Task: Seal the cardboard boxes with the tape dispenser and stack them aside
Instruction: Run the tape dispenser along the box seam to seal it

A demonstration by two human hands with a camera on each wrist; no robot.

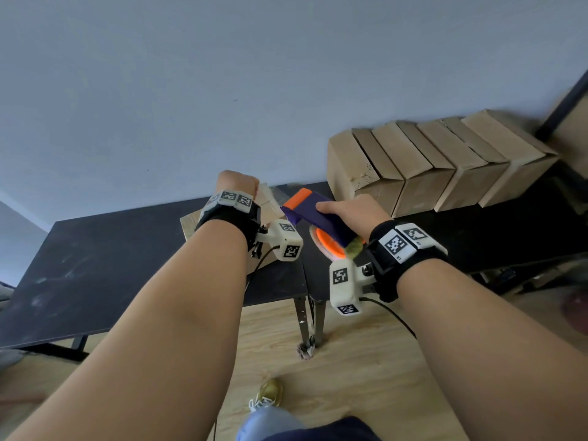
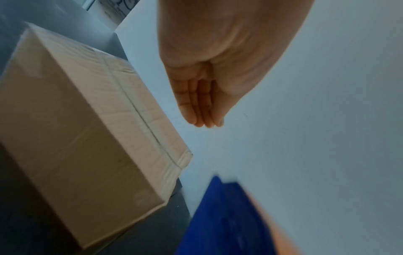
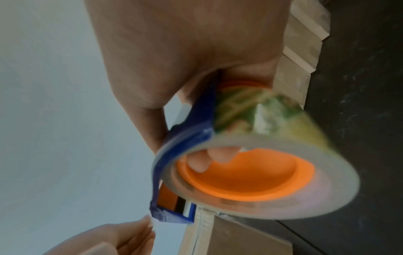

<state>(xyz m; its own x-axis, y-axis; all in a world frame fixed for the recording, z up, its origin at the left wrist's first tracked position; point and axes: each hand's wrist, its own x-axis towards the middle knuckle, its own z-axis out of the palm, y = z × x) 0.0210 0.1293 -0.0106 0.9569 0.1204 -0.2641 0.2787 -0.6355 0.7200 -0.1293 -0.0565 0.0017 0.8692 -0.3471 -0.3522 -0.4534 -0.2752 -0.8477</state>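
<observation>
My right hand [image 1: 348, 209] grips a blue and orange tape dispenser [image 1: 306, 207] by its handle, held in the air over the table gap. Its fingers [image 3: 214, 157] curl into the orange core of the tape roll [image 3: 265, 174]. A closed cardboard box [image 2: 87, 131] lies on the black table, mostly hidden behind my left wrist in the head view [image 1: 269, 201]. My left hand [image 1: 238, 183] hovers above the box's far side with its fingers [image 2: 197, 105] straight and together, holding nothing. Its fingertips [image 3: 146, 225] sit close to the dispenser's front edge.
A row of several cardboard boxes [image 1: 429, 163] leans along the wall on the right table. Two black tables [image 1: 95, 265] meet with a narrow gap between them. Wooden floor and my shoe [image 1: 270, 393] show below.
</observation>
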